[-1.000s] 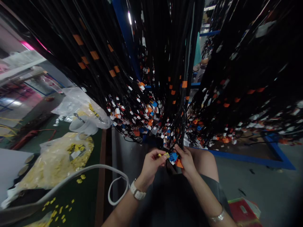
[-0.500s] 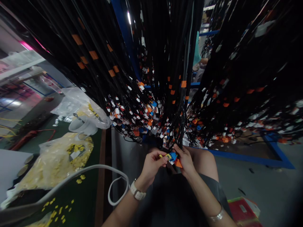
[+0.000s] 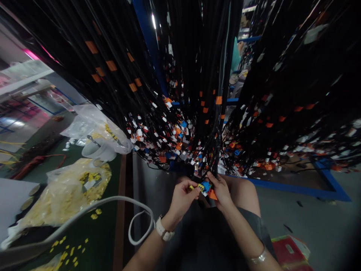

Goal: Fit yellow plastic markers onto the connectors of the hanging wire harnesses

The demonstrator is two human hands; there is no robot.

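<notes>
Two bare hands meet low in the view, just on the 6 o'clock side of the hanging black cables (image 3: 205, 71). Taking the hands as the dial's centre, the left hand (image 3: 182, 195) sits at 9 o'clock, its grip pinched narrow, thumb against forefinger, on a small yellow piece (image 3: 200, 187). The right hand (image 3: 222, 192) sits at 3 o'clock, its grip curled in around a blue connector (image 3: 207, 186); part of that hold is hidden, so how firmly it is closed cannot be told. An orange connector (image 3: 213, 195) shows at 4 o'clock from the blue one, close against the right hand.

The yellow piece lies at the blue connector's 9 o'clock side, right up to it; whether they only touch or are joined is too small to tell. To do this well, I would keep the right hand as a steady anvil, square the yellow piece to the blue face, and push evenly toward 3 o'clock without tilting, fingertips clear of the wires.

At 9 o'clock, a bag of yellow pieces (image 3: 60, 192) rests on the green table (image 3: 108, 226), with loose yellow pieces (image 3: 67, 253) scattered at 8 o'clock.
</notes>
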